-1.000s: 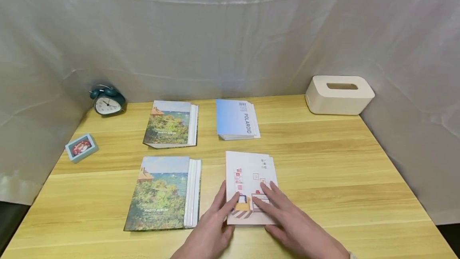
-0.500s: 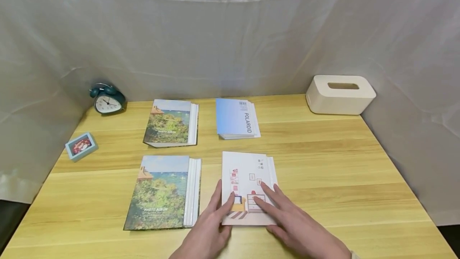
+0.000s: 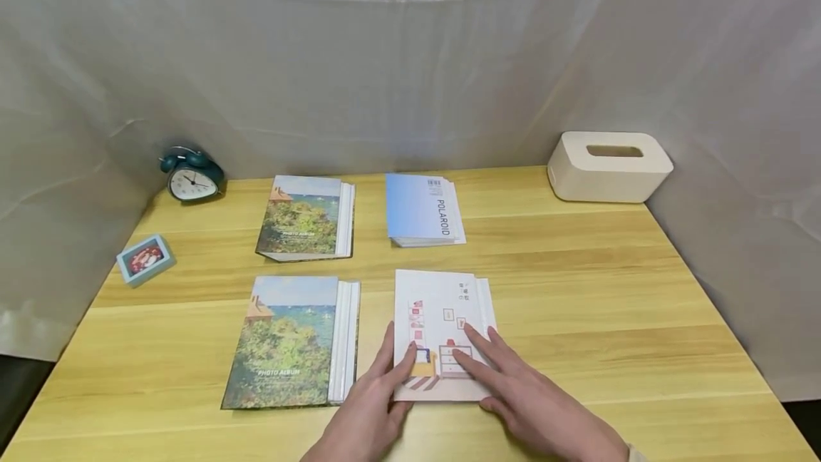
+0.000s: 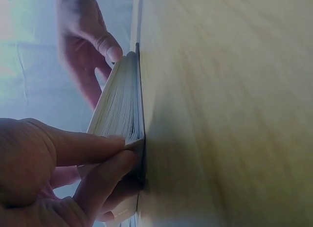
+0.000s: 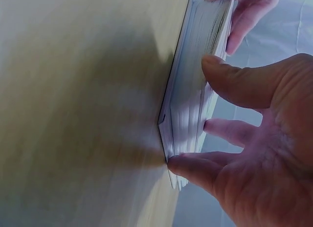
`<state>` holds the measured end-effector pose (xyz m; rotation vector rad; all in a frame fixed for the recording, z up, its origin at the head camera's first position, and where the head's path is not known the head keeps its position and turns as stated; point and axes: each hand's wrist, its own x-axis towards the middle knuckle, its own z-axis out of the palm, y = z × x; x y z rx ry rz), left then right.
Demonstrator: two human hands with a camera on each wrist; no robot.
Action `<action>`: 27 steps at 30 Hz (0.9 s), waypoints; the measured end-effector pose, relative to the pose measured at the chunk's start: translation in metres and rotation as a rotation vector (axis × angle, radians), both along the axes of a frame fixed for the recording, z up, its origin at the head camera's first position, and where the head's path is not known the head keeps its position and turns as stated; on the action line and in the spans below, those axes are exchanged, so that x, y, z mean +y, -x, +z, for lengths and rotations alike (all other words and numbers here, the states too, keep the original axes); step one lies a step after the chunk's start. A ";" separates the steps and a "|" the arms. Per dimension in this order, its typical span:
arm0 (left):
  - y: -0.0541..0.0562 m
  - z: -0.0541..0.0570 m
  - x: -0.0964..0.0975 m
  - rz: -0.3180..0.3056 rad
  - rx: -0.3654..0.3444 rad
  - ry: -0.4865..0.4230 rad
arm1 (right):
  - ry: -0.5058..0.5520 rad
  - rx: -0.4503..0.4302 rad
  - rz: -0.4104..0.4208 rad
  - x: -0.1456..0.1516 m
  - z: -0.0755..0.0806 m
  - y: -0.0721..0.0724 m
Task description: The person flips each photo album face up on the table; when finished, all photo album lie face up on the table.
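A photo album with a white, illustrated cover lies flat on the wooden table. My left hand holds its near left corner, the index finger on the cover and another finger along the left side. In the left wrist view, the thumb and curled fingers press round the album's edges. My right hand grips the near right corner, with fingertips on the cover and right edge. The right wrist view shows the thumb against the page block. Left of it lies a larger painted-cover photo album.
Behind are a smaller painted-cover album and a blue POLAROID album. An alarm clock and small blue picture frame stand at the left. A white tissue box occupies the back right corner, beside grey fabric walls.
The white album's cover has shifted slightly left under my hands, baring more of the layers at its right edge. Both hands stay nearly in place, and the other things have not moved.
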<state>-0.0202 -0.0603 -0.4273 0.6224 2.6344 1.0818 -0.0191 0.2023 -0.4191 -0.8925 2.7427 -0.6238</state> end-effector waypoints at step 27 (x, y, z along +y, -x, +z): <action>0.004 0.024 -0.022 0.127 -0.030 0.167 | 0.034 -0.021 -0.193 0.031 0.012 0.025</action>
